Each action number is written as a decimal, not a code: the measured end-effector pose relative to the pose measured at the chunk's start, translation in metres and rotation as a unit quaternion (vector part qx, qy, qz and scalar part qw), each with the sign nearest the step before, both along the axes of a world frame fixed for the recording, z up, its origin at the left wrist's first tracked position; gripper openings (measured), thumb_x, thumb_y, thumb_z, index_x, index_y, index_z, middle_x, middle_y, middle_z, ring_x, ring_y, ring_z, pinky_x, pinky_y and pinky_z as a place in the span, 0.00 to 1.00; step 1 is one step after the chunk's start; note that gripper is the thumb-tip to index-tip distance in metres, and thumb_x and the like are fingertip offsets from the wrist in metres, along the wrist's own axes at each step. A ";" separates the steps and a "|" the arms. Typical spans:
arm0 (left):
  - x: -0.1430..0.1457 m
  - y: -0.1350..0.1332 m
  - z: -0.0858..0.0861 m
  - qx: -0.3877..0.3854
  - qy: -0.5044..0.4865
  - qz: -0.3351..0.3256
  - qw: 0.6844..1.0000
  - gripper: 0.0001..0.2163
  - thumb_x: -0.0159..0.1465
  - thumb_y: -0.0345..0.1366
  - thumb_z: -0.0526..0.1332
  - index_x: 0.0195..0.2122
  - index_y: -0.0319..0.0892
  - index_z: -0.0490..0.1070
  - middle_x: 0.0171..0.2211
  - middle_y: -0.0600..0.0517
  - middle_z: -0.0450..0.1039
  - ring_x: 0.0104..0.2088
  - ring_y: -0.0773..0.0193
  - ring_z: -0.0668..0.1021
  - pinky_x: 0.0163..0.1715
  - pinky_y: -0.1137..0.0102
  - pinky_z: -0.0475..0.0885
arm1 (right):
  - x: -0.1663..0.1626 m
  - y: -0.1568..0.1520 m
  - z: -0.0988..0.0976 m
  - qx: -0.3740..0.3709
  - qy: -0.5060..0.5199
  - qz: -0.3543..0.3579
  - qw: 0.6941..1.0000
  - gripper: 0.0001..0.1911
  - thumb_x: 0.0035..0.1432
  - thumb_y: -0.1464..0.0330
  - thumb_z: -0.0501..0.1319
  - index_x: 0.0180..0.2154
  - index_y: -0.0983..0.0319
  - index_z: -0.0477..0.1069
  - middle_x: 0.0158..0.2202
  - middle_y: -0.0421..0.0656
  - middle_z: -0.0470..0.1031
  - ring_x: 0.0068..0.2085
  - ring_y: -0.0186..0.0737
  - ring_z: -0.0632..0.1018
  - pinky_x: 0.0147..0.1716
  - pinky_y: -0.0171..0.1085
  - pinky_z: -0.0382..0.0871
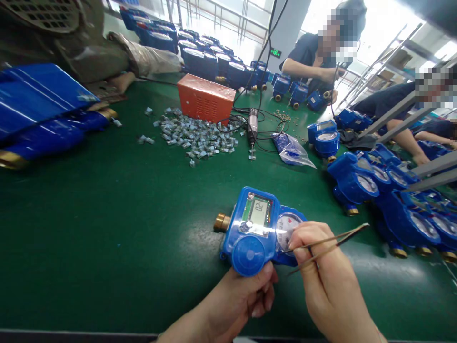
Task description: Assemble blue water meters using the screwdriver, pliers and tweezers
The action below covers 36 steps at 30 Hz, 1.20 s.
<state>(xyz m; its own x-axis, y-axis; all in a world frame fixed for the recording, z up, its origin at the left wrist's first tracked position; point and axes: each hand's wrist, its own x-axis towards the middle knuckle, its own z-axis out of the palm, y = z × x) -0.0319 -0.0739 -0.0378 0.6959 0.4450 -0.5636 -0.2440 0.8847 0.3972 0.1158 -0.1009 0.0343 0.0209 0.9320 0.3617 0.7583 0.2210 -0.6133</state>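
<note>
A blue water meter with a small LCD screen, a round dial and a brass fitting lies on the green table in front of me. My left hand grips its near edge, thumb under the round blue cap. My right hand is closed on a pair of metal tweezers, whose tips touch the dial face.
A pile of small metal clips lies beside an orange box. An electric screwdriver with cables and a plastic bag lie mid-table. Several blue meters crowd the right side and back. Two other people sit at the far right.
</note>
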 end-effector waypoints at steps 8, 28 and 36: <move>0.003 -0.001 0.003 0.032 0.001 0.019 0.999 0.20 0.47 0.50 0.70 0.27 0.37 0.70 0.19 0.56 0.63 0.18 0.74 0.65 0.16 0.77 0.48 | -0.002 0.007 0.004 -0.002 -0.041 0.036 0.999 0.09 0.58 0.79 0.50 0.36 0.60 0.63 0.35 0.42 0.68 0.42 0.40 0.67 0.44 0.45 0.61; 0.019 -0.006 0.010 -0.100 -0.060 0.018 0.993 0.07 0.60 0.34 0.59 0.31 0.34 0.73 0.27 0.49 0.71 0.26 0.67 0.75 0.25 0.75 0.68 | 0.001 0.010 -0.002 -0.064 0.049 -0.004 0.997 0.06 0.63 0.71 0.51 0.38 0.57 0.65 0.42 0.42 0.65 0.45 0.40 0.66 0.43 0.42 0.62; 0.025 -0.002 0.016 -0.169 -0.051 0.056 0.983 0.05 0.57 0.26 0.58 0.30 0.31 0.73 0.27 0.49 0.71 0.27 0.67 0.75 0.32 0.72 0.74 | 0.001 0.010 -0.002 -0.054 0.056 -0.015 0.997 0.07 0.62 0.72 0.51 0.39 0.57 0.65 0.42 0.41 0.65 0.46 0.38 0.66 0.43 0.41 0.63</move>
<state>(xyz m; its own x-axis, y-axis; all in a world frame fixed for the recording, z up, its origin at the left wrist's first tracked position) -0.0067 -0.0755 -0.0214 0.7135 0.3214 -0.6226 -0.3704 0.9273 0.0542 0.1168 -0.0906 0.0320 0.0828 0.9641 0.2524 0.6894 0.1275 -0.7130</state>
